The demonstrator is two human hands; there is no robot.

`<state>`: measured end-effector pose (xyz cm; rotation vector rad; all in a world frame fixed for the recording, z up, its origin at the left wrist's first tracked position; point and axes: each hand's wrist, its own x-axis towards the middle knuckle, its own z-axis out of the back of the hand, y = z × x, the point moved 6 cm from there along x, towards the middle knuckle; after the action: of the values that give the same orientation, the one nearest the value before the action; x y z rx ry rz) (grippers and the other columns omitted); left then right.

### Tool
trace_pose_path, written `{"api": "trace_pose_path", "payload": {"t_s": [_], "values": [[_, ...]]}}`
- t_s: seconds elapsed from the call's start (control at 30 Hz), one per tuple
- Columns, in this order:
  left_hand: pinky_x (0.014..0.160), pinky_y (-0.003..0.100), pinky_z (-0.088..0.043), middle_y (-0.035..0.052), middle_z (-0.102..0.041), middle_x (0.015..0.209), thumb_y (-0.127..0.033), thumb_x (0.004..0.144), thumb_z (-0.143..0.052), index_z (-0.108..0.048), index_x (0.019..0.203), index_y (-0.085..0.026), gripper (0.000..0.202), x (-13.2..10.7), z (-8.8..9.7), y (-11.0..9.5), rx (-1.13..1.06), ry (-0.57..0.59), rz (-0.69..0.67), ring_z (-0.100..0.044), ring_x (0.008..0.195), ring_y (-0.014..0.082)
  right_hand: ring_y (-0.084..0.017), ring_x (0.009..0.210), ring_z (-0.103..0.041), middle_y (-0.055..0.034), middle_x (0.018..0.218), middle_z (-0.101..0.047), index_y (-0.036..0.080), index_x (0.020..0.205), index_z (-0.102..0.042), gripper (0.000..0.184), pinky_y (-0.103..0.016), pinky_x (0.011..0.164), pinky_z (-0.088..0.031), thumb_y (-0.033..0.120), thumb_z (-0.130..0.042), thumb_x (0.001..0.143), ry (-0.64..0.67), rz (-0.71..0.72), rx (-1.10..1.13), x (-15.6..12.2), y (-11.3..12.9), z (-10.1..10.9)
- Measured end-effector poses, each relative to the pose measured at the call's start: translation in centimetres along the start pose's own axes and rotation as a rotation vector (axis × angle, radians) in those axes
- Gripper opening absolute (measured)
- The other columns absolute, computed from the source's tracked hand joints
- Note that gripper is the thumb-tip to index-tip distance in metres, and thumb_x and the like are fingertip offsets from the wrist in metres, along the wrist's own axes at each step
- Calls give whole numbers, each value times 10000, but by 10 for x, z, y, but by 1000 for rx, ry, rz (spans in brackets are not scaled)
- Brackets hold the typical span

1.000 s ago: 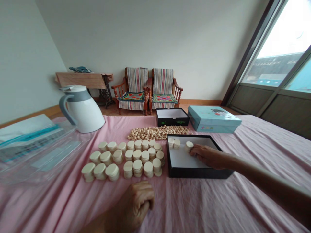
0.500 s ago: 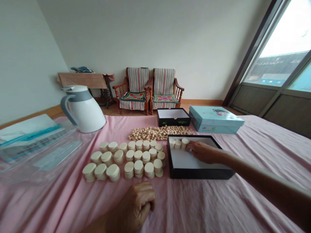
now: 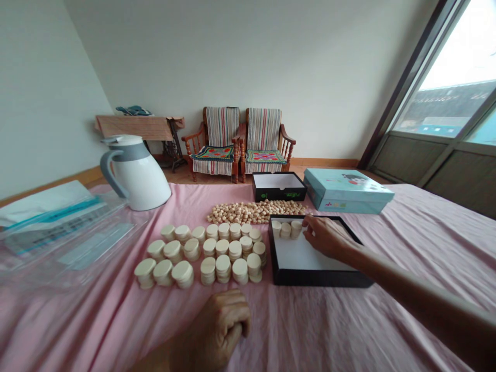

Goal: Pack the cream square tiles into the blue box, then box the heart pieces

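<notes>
My right hand is inside the black shoebox lid or tray, its fingertips just right of a short row of stacked pale wooden discs. Thumb and forefinger look slightly apart, with nothing visible between them. Three such stacks stand along the tray's far left corner. My left hand rests on the pink cloth as a loose fist, in front of the disc stacks. Several rows of stacked round wooden discs stand on the cloth left of the tray.
Small wooden beads lie piled behind the stacks. Beyond them are another black box and a light blue box. At left stand a white and grey jug and clear plastic packaging. Two chairs are against the wall.
My right hand has drawn slightly right, away from the third disc stack in the tray. My left hand keeps its place. The whole view has shifted a little.
</notes>
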<state>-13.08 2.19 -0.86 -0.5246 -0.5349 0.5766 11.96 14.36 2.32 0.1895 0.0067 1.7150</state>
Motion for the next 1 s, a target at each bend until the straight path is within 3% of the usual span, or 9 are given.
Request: {"api": "trace_pose_path", "payload": {"t_s": [0.17, 0.47, 0.73, 1.0], "values": [[641, 228, -337, -11, -520, 650, 56, 722, -382, -453, 662, -166, 241, 0, 0, -1, 7, -6, -4, -501, 670, 108, -170, 717, -610, -51, 837, -683, 182, 1034, -559, 238, -255, 622, -336, 213, -481, 811, -34, -14, 38, -3, 3, 5], [624, 222, -334, -11, -521, 651, 46, 732, -385, -452, 660, -165, 233, 0, 1, -1, 5, -7, 2, -502, 664, 106, -174, 660, -594, -36, 728, -656, 175, 1145, -539, 330, -259, 567, -279, 257, -486, 831, 13, -41, -26, -2, 1, -7], [624, 232, -340, -6, -524, 640, 48, 737, -374, -452, 644, -166, 246, 1, 1, -2, 13, -12, 5, -496, 649, 110, -192, 756, -603, -76, 877, -658, 173, 1019, -562, 243, -259, 569, -296, 328, -518, 836, -13, -32, -80, 11, 9, -6], [629, 231, -339, -8, -522, 645, 37, 742, -381, -452, 655, -167, 234, 1, 1, -1, -3, -8, 0, -501, 658, 111, -245, 881, -632, -120, 1004, -662, 167, 1069, -539, 314, -283, 594, -355, 385, -492, 848, 1, -117, -115, 9, 12, -6]]}}
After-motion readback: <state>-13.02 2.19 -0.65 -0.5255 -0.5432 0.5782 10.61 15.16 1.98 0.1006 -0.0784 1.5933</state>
